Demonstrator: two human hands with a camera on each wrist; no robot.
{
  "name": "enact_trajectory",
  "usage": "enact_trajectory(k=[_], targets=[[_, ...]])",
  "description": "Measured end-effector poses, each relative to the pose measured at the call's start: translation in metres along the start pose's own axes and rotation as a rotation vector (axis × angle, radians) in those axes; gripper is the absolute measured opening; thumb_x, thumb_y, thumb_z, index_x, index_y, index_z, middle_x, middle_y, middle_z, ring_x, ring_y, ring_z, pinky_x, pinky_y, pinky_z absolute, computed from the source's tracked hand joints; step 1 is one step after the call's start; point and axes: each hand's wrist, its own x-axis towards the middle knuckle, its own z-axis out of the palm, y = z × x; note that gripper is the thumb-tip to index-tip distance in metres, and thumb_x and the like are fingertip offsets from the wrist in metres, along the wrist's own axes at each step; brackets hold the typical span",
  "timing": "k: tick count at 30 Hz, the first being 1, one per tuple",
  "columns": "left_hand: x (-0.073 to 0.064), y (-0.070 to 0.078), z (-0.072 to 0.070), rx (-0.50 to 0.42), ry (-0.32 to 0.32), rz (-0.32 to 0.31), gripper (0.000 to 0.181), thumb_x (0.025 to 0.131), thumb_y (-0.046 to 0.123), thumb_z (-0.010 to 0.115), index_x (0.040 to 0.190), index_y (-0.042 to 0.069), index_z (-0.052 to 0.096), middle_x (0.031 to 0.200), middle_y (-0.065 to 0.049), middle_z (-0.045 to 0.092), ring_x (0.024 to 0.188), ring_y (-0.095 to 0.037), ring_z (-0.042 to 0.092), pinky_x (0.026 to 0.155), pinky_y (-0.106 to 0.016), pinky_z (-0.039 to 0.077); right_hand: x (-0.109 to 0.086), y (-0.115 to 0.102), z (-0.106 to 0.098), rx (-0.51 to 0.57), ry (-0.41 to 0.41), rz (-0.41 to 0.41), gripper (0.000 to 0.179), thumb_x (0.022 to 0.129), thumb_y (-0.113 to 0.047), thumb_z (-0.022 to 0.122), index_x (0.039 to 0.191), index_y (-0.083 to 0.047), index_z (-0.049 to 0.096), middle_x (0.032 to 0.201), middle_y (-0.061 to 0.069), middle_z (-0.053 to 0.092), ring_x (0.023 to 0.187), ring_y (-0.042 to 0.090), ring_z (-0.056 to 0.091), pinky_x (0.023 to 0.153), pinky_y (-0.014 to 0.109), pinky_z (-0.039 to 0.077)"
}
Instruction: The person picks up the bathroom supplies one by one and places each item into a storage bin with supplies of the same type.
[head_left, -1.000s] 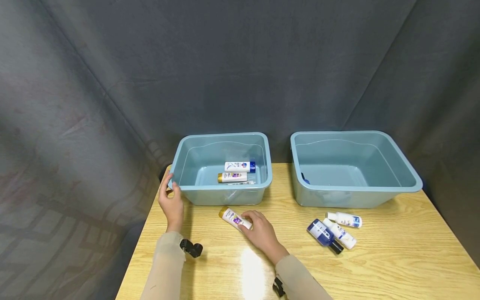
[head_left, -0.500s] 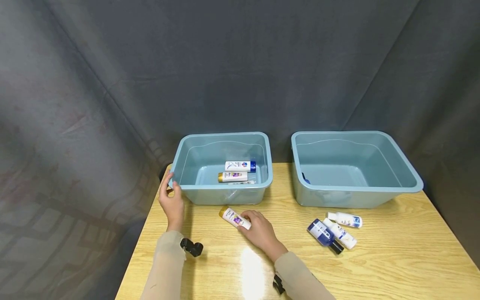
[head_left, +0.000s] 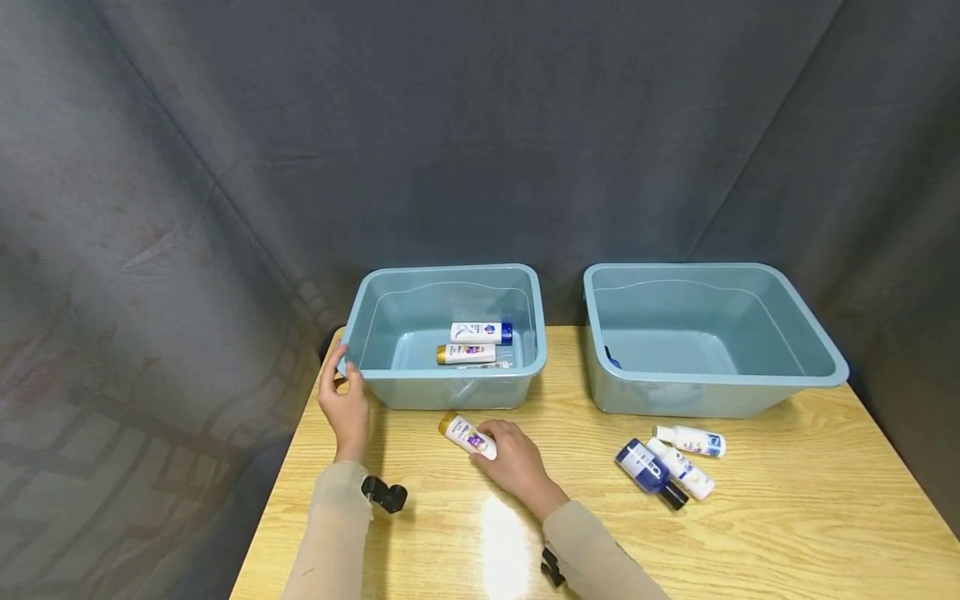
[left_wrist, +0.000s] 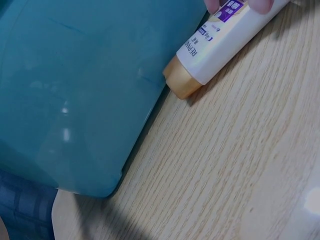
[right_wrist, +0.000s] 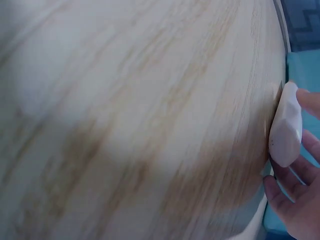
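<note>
My right hand (head_left: 517, 467) holds a white shampoo bottle (head_left: 470, 437) with a gold cap and purple label between thumb and fingers. The bottle lies slanted close over the table, its cap toward the left blue tub (head_left: 442, 393); the hand covers its other end. In the left wrist view the gold cap (left_wrist: 182, 79) sits right by the tub's base. The right wrist view shows the bottle's white end (right_wrist: 286, 135) between thumb and fingers. My left hand (head_left: 347, 412) grips the front left corner of that tub's rim, thumb and fingers curled at it.
Inside the left tub lie a white bottle with a blue cap (head_left: 480, 333), another gold-capped bottle (head_left: 467, 354) and a partly hidden item. A second blue tub (head_left: 712, 396) stands right, with a dark blue item inside. A blue bottle (head_left: 647, 468) and two white bottles (head_left: 693, 439) lie before it.
My right hand has shifted slightly left along with the gold-capped shampoo bottle. The left hand keeps its place at the tub's corner.
</note>
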Motion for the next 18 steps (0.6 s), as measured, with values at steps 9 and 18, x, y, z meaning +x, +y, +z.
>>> enact_trajectory(k=[9,18], targets=[[-0.0037,0.0128,-0.0006,0.014,-0.002,-0.002,0.033,0.096,0.002,0.053,0.127,-0.005,0.063,0.137,-0.019,0.057,0.103,-0.005,0.052,0.083,-0.026,0.037,0.0004,-0.0018,0.0024,-0.023,0.002,-0.01,0.048,0.074,-0.023,0.086,0.115,-0.009,0.066,0.111,0.005,0.067,0.101,0.023,0.062,0.081,0.04,0.051],[-0.0026,0.0098,-0.0007,-0.007,-0.009,0.001,0.033,0.096,0.0,0.053,0.127,-0.006,0.063,0.14,-0.021,0.055,0.117,-0.035,0.052,0.083,-0.026,0.036,-0.0013,-0.0039,0.0018,-0.009,-0.01,0.021,0.048,0.074,-0.019,0.085,0.117,-0.006,0.066,0.108,0.006,0.066,0.096,0.022,0.061,0.076,0.038,0.052]])
